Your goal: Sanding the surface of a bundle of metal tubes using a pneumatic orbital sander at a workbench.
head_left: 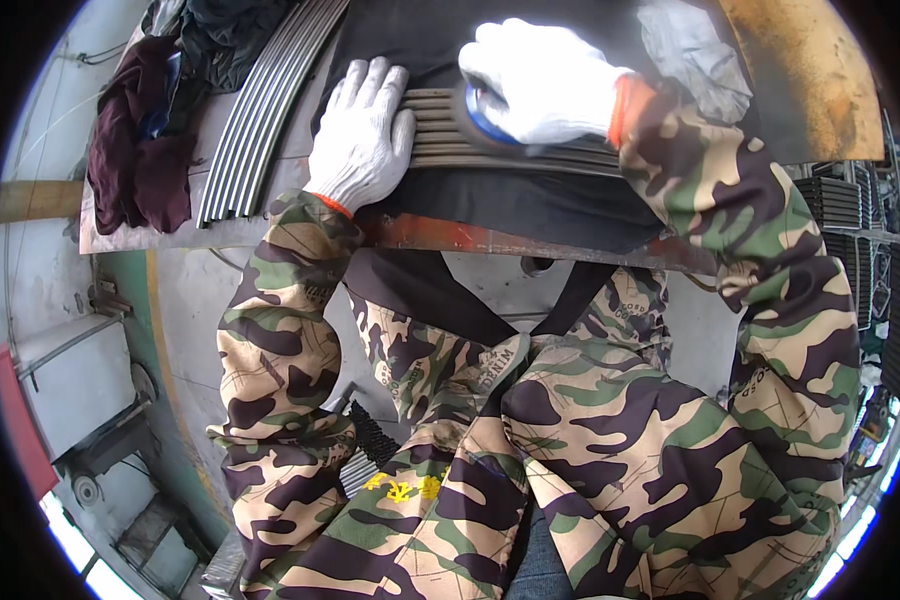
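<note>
Yellow characters (400,491) and dark lettering (497,368) mark the camouflage jacket (650,440).

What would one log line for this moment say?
left hand: gloved, flat over metal rods; right hand: gloved, holding blurred blue-edged item over rods; beneath rods: black cloth; left: maroon cloth

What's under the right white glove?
Under the right gloved hand is a blurred, blue-edged thing, with grey metal rods below it, lying on black cloth. The hand covers much of that thing, so its full shape is hidden.
</note>
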The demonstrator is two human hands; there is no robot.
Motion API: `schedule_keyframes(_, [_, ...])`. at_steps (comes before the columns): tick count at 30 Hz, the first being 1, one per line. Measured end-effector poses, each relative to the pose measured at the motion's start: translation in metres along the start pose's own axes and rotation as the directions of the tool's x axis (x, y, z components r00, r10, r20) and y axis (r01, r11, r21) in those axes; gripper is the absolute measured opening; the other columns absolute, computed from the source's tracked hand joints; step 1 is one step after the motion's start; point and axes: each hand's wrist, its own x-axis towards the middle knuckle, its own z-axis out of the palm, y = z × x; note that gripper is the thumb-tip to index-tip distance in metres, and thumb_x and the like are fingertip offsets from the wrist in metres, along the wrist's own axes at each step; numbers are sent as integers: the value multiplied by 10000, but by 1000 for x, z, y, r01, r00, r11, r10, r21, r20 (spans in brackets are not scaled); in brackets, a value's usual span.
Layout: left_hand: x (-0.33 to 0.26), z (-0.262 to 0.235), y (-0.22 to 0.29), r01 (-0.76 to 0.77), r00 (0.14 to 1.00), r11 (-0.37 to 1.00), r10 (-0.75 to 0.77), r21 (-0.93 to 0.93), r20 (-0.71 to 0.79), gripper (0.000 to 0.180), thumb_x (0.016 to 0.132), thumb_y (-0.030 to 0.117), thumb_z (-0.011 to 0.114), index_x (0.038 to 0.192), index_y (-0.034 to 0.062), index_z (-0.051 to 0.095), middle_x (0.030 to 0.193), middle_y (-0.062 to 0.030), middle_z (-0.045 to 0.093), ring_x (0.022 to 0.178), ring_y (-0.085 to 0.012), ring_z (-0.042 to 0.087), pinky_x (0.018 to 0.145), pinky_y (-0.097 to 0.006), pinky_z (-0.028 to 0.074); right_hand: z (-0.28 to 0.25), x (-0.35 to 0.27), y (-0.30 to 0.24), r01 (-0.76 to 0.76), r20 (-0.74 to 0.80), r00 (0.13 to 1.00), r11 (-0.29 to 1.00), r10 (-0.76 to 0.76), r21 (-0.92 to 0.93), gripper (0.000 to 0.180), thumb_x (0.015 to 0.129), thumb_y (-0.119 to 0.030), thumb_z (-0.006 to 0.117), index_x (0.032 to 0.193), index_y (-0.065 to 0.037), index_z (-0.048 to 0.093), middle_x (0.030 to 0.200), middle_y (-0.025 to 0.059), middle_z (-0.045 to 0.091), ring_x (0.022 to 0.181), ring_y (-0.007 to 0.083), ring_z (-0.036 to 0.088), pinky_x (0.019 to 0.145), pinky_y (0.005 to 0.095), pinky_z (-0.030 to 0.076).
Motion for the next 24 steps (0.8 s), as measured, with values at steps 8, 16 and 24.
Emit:
schedule_keyframes(8, [1,-2,4,81,992,994,-88,75,93,507,1026,245,576,1481,24,561,1550,-255,522,1465,-468,440,1224,-531,340,-17,6,-2,34,-1,999,996,-34,76,236,912,-267,648,964,-38,664,915,196,651,880,401,664,775,501,565])
schedule_keyframes(16, [6,-3,4,77,994,992,-85,103,75,507,1031,267,569,1478,27,563,1547,-245,527,1463,-460,444,1222,-532,340,-32,10,-6,-33,85,996,994,25,100,248,918,-248,626,988,-17,685,978,242,676,925,419,681,788,510,574])
schedule_keyframes(24, [9,8,-4,47,997,993,-52,106,51,495,1036,278,565,1460,24,575,1523,-249,546,1447,-469,453,1212,-537,347,-23,11,-2,-48,22,999,995,46,92,273,900,-253,613,992,-13,706,943,247,698,890,440,695,795,521,576])
